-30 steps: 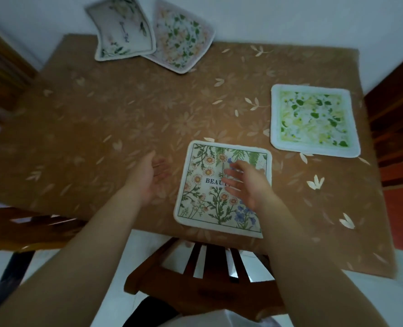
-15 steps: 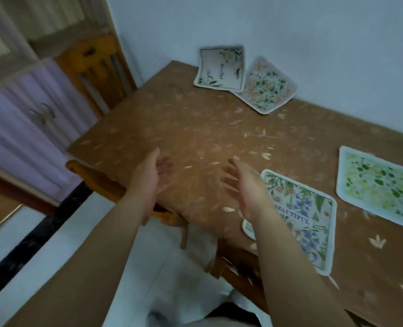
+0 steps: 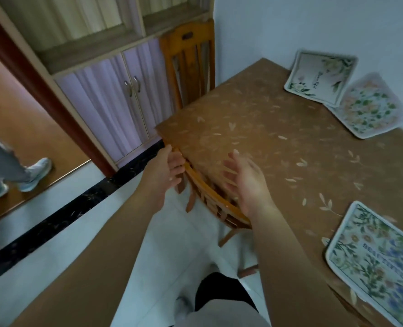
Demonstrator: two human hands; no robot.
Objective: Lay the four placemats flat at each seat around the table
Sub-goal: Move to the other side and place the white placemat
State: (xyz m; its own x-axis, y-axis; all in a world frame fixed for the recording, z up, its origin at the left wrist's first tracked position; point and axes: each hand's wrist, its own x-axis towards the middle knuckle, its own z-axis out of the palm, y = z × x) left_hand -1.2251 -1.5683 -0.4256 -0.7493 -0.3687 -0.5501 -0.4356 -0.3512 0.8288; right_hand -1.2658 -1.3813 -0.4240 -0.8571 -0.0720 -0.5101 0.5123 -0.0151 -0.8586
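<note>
Now, only three placemats are in shot, so the count is partial. One is down: the placemat with blue flowers and lettering (image 3: pixel 375 263) lies flat along the desk's near edge, low at the right of the picture, its far end cut off by the frame. That seat looks finished.

Up at the far edge of the desk (image 3: pixel 278 142), against the wall, two more wait. The pale placemat with green sprigs (image 3: pixel 320 77) is propped up, leaning on the wall, and its lower corner overlaps the placemat with small orange and green flowers (image 3: pixel 370 109), whose far edge curls up against the wall too. Neither is flat, neither sits at a seat, so both look yet to be laid. The fourth cannot be seen here.

Both hands are empty! The left hand (image 3: pixel 165 175) hovers over the top rail of the wooden chair (image 3: pixel 209 192) tucked in at the desk's left edge, fingers loosely spread, holding nothing. The right hand (image 3: pixel 247 182) hangs above that same edge, palm inward, fingers open and blurred.

My read: a seat or more done, two clearly left, likely starting with a reach to the far pair.
</note>
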